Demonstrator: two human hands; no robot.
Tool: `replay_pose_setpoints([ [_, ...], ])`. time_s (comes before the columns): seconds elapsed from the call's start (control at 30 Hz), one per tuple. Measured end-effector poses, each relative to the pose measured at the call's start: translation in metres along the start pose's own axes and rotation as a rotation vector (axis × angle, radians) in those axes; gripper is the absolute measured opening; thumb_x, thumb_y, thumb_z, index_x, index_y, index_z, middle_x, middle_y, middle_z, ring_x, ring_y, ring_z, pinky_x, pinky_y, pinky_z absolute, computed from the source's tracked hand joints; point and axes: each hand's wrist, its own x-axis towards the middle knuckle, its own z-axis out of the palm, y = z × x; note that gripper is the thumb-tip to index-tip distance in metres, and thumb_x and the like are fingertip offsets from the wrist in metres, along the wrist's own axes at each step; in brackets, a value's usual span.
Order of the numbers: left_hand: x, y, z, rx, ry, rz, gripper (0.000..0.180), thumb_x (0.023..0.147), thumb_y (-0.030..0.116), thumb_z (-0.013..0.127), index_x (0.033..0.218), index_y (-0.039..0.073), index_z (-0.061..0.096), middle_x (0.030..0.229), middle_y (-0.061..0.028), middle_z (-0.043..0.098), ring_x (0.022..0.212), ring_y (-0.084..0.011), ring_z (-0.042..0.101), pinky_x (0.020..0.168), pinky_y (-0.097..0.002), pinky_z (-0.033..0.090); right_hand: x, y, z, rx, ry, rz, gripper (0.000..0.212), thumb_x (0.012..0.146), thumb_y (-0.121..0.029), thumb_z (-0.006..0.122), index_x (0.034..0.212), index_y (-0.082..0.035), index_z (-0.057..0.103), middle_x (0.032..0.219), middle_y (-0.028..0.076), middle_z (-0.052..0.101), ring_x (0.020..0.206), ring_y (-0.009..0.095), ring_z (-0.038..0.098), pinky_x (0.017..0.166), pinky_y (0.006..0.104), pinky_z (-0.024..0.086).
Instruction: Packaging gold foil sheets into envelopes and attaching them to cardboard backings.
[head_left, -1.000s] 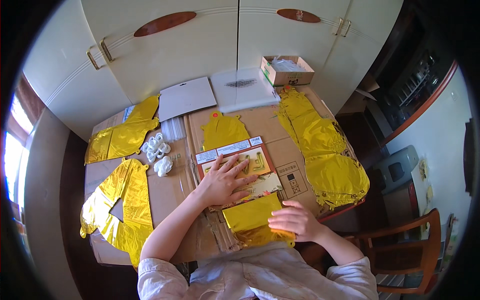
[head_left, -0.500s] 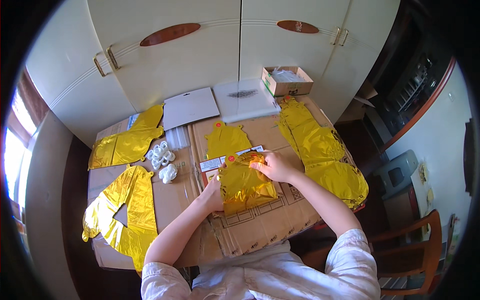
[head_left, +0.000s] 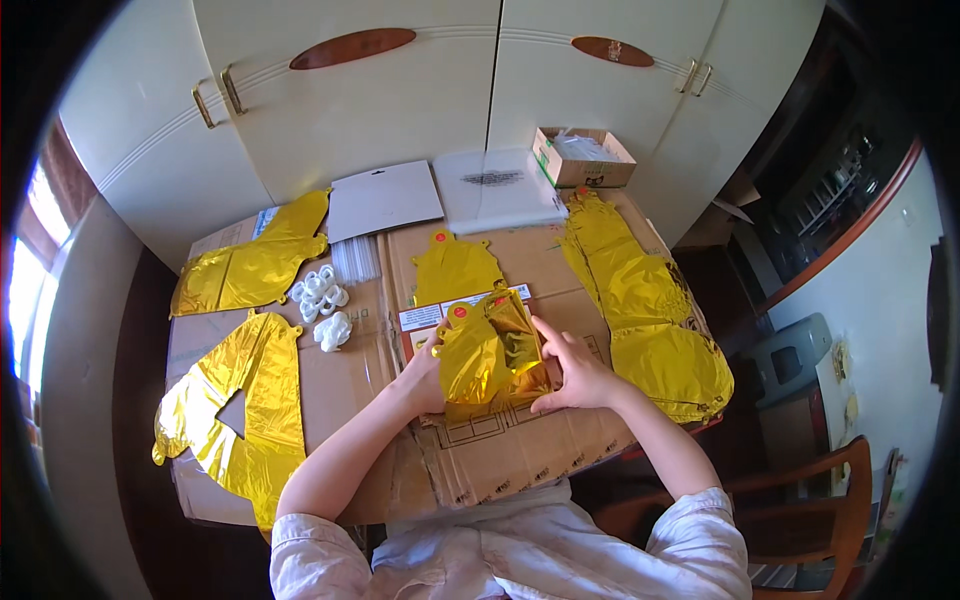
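A folded gold foil balloon (head_left: 473,368) with a red round sticker is in front of me, over the cardboard. My left hand (head_left: 424,382) is closed on its left side, with most of the fingers hidden behind the foil. At the right edge, my right hand (head_left: 583,376) has its thumb and fingers spread apart, curved beside a raised, creased flap of foil. Just beyond lies another flat gold foil balloon (head_left: 455,268), also with a red sticker. A flat printed box (head_left: 413,318) shows partly beneath the held balloon.
Gold foil balloons lie at the left (head_left: 272,385), far left (head_left: 250,270) and right (head_left: 655,320). White ribbon rolls (head_left: 318,292), clear straws (head_left: 356,260), a grey-white board (head_left: 386,205), a plastic sheet (head_left: 500,195) and an open carton (head_left: 590,172) are on the cardboard (head_left: 540,440) surface.
My right hand has let go of the foil's upper part and moved down to its right edge, fingers spreading. The foil's right part now stands up as a creased flap.
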Motion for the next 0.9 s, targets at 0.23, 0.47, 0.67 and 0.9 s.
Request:
replay_pose_setpoints([
  [0.23, 0.004, 0.009, -0.014, -0.002, -0.068, -0.055, 0.052, 0.086, 0.041, 0.057, 0.134, 0.021, 0.054, 0.14, -0.0043, 0.051, 0.138, -0.0266, 0.038, 0.116, -0.0554, 0.017, 0.016, -0.005, 0.005, -0.124, -0.041, -0.024, 0.111, 0.068, -0.037, 0.086, 0.152, -0.007, 0.02, 0.123, 0.02, 0.057, 0.11, 0.035, 0.054, 0.098, 0.0457, 0.038],
  [0.47, 0.013, 0.019, -0.025, -0.091, -0.031, -0.096, 0.05, 0.084, 0.038, 0.059, 0.129, 0.015, 0.058, 0.139, -0.0073, 0.053, 0.135, -0.0298, 0.039, 0.118, -0.0469, 0.02, 0.021, 0.013, 0.016, -0.142, 0.131, -0.199, 0.11, 0.071, -0.04, 0.082, 0.153, -0.01, 0.016, 0.119, 0.02, 0.057, 0.114, 0.036, 0.053, 0.102, 0.0469, 0.038],
  [0.67, -0.005, 0.019, -0.028, -0.014, -0.098, -0.131, 0.043, 0.084, 0.023, 0.056, 0.124, 0.007, 0.06, 0.127, -0.0133, 0.059, 0.123, -0.0321, 0.049, 0.113, -0.0478, 0.026, 0.021, 0.008, 0.013, -0.048, -0.024, -0.016, 0.109, 0.072, -0.047, 0.081, 0.153, -0.01, 0.017, 0.129, 0.021, 0.052, 0.119, 0.038, 0.051, 0.102, 0.0452, 0.04],
  [0.9, -0.041, 0.025, -0.049, -0.439, 0.042, -0.226, 0.039, 0.081, 0.023, 0.062, 0.106, -0.007, 0.06, 0.123, -0.0269, 0.056, 0.124, -0.0411, 0.047, 0.111, -0.0473, 0.031, 0.021, 0.007, 0.013, -0.057, -0.02, -0.013, 0.11, 0.071, -0.047, 0.081, 0.153, -0.01, 0.019, 0.125, 0.02, 0.055, 0.117, 0.038, 0.052, 0.101, 0.0445, 0.04],
])
